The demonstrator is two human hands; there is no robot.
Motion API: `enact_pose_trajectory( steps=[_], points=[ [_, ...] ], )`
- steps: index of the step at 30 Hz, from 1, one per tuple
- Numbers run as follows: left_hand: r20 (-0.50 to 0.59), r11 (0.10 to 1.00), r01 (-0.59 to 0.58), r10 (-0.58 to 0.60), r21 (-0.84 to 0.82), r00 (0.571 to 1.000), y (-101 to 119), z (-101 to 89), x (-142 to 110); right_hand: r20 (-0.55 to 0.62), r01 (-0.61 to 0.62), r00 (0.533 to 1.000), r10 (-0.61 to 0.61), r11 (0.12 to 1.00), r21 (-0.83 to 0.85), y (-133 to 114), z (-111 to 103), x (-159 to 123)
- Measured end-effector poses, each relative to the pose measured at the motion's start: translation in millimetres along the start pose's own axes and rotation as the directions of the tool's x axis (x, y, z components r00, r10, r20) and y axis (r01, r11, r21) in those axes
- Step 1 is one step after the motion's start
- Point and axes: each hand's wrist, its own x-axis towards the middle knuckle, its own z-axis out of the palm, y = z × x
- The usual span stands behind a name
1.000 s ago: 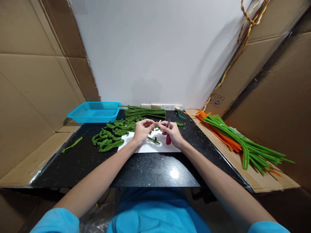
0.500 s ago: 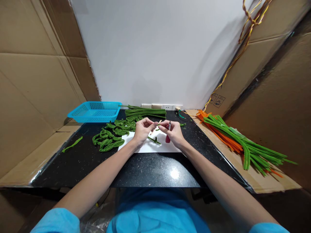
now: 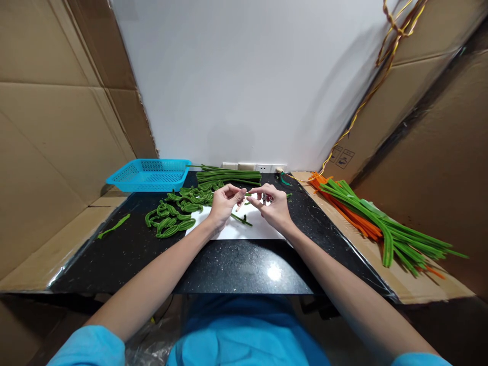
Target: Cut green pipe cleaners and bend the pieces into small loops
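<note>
"Above the smooth white paper (image 3: 229,233), what's the technique?"

"Steady anchoring, I'd say! Left hand (image 3: 223,207) pinched on a green chenille stem (image 3: 247,194); right hand (image 3: 274,208) with thumb and forefinger slightly parted at its end, remaining fingers around a half-hidden red-and-metal tool (image 3: 265,199). Best hold that tool clear of the stem."

"And shapes?"

"Velvety, leaf-like loops (image 3: 168,232) lying leftward; the pinched stem, slim and fuzzy!"
</note>
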Motion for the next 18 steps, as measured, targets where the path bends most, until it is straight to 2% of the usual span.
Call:
enact_pose_trajectory(
  steps=[5,12,18],
  points=[
    [0.004,0.999,-0.019,0.018,0.028,1.000,1,-0.4,0,0.005,-0.019,1.000,0.019,1.000,0.022,3,0,0],
    [0.014,0.997,-0.051,0.050,0.060,0.999,9,4.2,-3,0.052,-0.175,0.984,0.169,0.975,0.140,7,1,0],
    [0.026,0.998,-0.031,0.029,0.064,0.999,12,5.7,-2,0.038,-0.233,0.972,0.230,0.954,0.191,6,-3,1]
  ],
)
